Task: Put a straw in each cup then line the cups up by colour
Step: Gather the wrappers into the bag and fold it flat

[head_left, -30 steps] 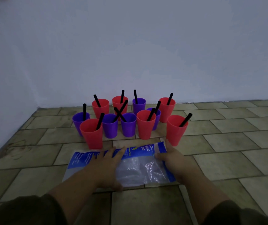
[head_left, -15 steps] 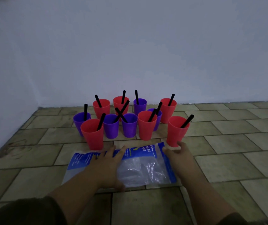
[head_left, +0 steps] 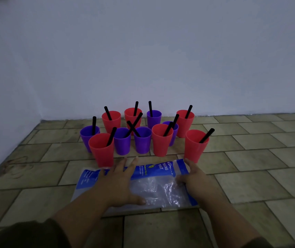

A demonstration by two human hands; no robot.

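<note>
Several red cups and several purple cups stand mixed in a cluster on the tiled floor near the wall, each with a black straw in it. The front-left red cup (head_left: 101, 151) and the front-right red cup (head_left: 195, 146) are nearest to me. A purple cup (head_left: 142, 140) and another red cup (head_left: 161, 142) stand between them. My left hand (head_left: 119, 183) lies flat, fingers spread, on a clear and blue plastic bag (head_left: 158, 187). My right hand (head_left: 194, 179) rests open on the bag's right edge, its fingertips at the foot of the front-right red cup.
A white wall (head_left: 143, 59) runs behind the cups and meets a side wall at the left corner. Tiled floor (head_left: 250, 158) stretches to the right of the cups and in front of the bag.
My right hand reached forward to the foot of the front-right red cup, then eased back a little. The left hand has stayed flat on the bag. The cups have not moved.
</note>
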